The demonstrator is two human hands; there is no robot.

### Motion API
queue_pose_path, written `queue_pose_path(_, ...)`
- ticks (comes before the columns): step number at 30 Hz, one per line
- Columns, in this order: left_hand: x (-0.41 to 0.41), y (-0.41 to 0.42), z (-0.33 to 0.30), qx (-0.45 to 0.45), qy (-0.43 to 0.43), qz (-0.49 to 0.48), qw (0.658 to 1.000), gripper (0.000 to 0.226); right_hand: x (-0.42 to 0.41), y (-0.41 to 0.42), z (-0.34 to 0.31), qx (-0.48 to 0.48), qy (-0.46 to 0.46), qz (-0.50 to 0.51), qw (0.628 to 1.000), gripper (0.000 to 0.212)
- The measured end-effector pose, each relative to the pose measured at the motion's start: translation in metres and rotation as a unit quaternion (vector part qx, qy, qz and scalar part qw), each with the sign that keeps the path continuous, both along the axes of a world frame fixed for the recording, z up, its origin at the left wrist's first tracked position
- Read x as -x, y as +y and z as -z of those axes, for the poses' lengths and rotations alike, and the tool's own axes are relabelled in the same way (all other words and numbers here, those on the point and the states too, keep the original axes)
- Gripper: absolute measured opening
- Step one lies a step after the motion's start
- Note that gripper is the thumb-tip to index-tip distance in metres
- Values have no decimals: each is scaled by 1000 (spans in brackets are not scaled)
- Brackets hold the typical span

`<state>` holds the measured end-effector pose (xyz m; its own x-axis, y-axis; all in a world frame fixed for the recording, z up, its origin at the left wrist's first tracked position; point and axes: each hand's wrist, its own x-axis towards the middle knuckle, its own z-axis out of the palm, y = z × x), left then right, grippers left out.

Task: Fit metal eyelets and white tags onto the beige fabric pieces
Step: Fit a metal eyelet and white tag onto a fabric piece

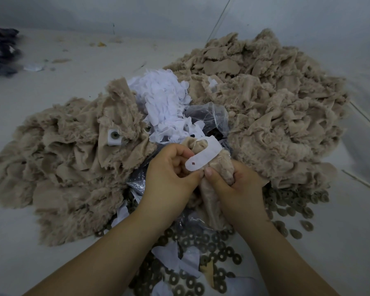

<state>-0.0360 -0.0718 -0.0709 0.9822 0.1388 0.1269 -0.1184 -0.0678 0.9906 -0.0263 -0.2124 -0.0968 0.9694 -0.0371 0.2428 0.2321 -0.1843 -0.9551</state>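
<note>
the white tag [203, 155] sat dead centre, laid over the top of a bunched beige piece [219, 167], with a small dark hole near its lower end. left hand [169, 176] had its fingers curled and was pinching the tag's lower end against the fabric, thumb tip right at the tag's edge. right hand [233, 184] had its grip wrapped round the fabric, thumb pressed on it just beside the left thumb, so the two thumbs were nearly touching. couldn't tell if an eyelet was already in that hole, too small.

behind the hands was a heap of loose tags [165, 103], and just right of it a crumpled clear bag [209, 114]. a big fabric pile [265, 92] spread to the right and another pile [68, 157] to the left. on the left pile one piece showed a fitted tag with a ring [115, 136] in it.

nearer the person, loads of flat rings [201, 242] were scattered under and around the forearms, more of them off to the right [297, 201], mixed with a few stray tags. everything lay on a pale desk [41, 253]. far left at the back there was some dark cloth [2, 50], blurry.
</note>
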Motion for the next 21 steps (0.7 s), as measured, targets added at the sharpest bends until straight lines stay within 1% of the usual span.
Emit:
queue_pose_path(5,-3,3,2,94,40,9,995,26,0,1,0,13,-1,15,1000,6)
queue_pose_path(8,-4,3,3,130,55,11,990,25,1,2,-2,13,-5,19,1000,10)
queue_pose_path(10,-4,4,4,138,58,13,989,23,1,2,-2,10,-3,24,1000,11)
queue_pose_path(12,-4,4,5,138,57,13,989,21,1,2,-1,10,-3,29,1000,8)
queue_pose_path(14,-5,3,5,137,54,11,989,21,1,2,-1,3,0,29,1000,4)
queue_pose_path(21,-7,1,9,139,51,19,989,23,2,2,-2,-11,5,30,999,3)
